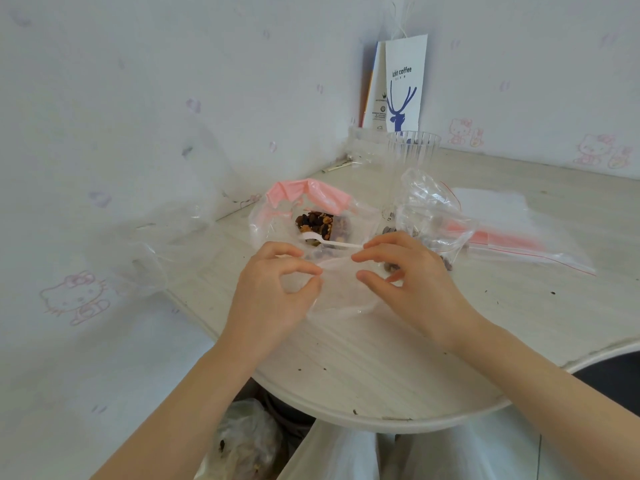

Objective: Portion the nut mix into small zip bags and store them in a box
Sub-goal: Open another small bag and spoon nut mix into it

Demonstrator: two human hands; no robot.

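Nut mix [320, 223], its spoon [332, 242] lying handle-right, sits just above the small zip bag [341, 289] pinched at opposite edges by left hand [273, 289] and right hand [412, 278], the latter nearer the handle.

The white paper bag [403, 84] standing at the far corner against the wall reads "luckin coffee" in blue above a blue deer head; the small print on its side panel is too tiny to read.
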